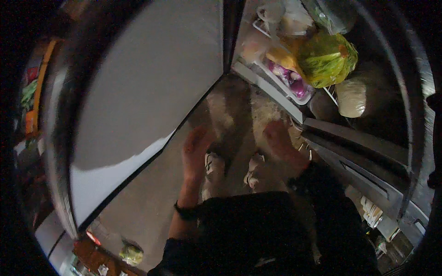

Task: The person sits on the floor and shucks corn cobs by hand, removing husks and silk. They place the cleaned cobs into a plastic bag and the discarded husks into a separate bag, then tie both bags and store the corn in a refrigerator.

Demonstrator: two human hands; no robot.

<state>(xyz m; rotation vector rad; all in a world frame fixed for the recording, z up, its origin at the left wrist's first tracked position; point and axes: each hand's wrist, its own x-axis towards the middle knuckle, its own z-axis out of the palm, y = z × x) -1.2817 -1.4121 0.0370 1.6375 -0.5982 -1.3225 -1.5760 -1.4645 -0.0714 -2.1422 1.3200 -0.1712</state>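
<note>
My left hand (198,141) hangs low in front of me, a dark band on its wrist, beside the lower edge of an open white refrigerator door (155,79). My right hand (279,138) is near the front corner of the refrigerator's interior. Both hands are dim and blurred; I see nothing in either, but their fingers are not clear. Inside the refrigerator at the upper right are a green wrapped vegetable (326,60), perhaps a cabbage, a white tray (304,100) with purple items in plastic (290,80), and a pale wrapped bundle (351,98).
My shoes (253,172) stand on a brown floor (145,203). A grey cabinet front with a recessed handle (364,179) lies to the right. A leafy item in plastic (131,253) is on the floor at lower left. An orange-edged shelf (43,86) stands at far left.
</note>
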